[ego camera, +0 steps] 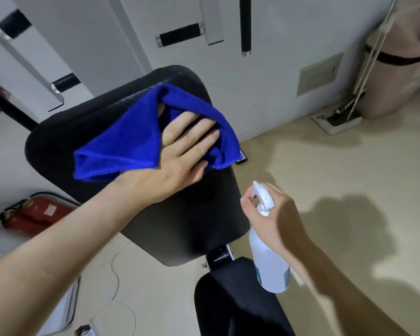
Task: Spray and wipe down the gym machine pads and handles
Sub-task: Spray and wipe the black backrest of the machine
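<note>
A long black back pad (180, 219) of the gym machine runs from upper left to lower middle. My left hand (184, 146) presses a crumpled blue cloth (121, 146) flat on the pad's upper part, fingers spread over the cloth. A second black seat pad (235, 301) sits below it at the bottom. My right hand (274, 217) grips a white spray bottle (269, 265) to the right of the back pad, nozzle pointing left toward the pad. Black foam handles (180, 35) on white bars hang behind the pad.
A red fire extinguisher (34, 214) lies on the floor at the left. White machine frame bars (27, 66) stand upper left. A mop and dustpan (337, 117) lean in the right corner by the wall. A thin white cable (117, 275) trails over the beige floor.
</note>
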The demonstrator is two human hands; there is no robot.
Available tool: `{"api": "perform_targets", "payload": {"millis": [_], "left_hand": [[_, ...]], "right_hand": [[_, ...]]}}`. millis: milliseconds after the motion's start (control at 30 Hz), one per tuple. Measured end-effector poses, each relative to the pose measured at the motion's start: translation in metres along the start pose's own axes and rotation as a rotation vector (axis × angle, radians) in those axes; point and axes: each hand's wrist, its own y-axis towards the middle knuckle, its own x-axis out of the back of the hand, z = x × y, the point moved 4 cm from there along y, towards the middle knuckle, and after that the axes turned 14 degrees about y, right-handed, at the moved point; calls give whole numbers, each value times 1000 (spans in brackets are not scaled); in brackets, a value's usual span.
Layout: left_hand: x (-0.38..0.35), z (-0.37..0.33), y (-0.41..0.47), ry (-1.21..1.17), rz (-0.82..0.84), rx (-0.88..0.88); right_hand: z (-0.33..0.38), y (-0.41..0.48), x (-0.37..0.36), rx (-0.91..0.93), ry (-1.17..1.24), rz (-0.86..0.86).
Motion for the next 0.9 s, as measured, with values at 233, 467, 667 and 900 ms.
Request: {"api": "perform_targets", "payload": {"millis": [233, 467, 667, 900], "left_hand": [[-63, -90, -63, -43, 322, -160], [-9, 17, -66, 30, 197, -134], [-42, -52, -66, 277, 309, -425], [-75, -112, -83, 93, 393, -620]], "right_hand": [[-10, -3, 7, -83, 7, 38], [-8, -2, 10, -91, 61, 92], [-13, -2, -3, -130, 3, 256], [-31, -18, 3, -160, -34, 283]]}}
